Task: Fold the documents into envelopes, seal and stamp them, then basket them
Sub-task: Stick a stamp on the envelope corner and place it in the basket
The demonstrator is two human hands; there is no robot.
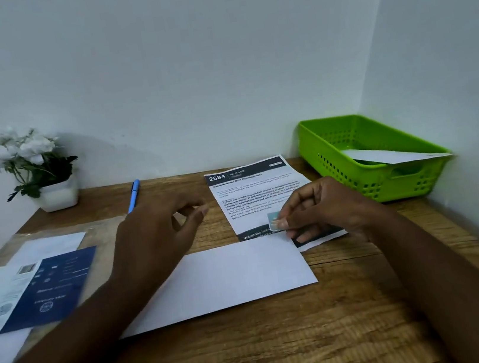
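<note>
A plain white envelope [230, 276] lies flat in the middle of the wooden desk [287, 345]. Behind it lies a printed document [252, 192] headed "2684". My right hand [326, 208] pinches a small pale blue stamp [274, 221] between thumb and fingers, just above the envelope's upper right corner. My left hand [159, 236] hovers over the envelope's left end with its fingers apart and nothing in them. The green basket [348, 130] stands at the back right with one white envelope [389, 155] in it.
A blue pen [134, 195] lies at the back of the desk. A potted white flower [40, 167] stands at the back left. At the left lie a clear plastic sleeve, white sheets and a dark blue leaflet [58, 286]. Walls close off the back and the right.
</note>
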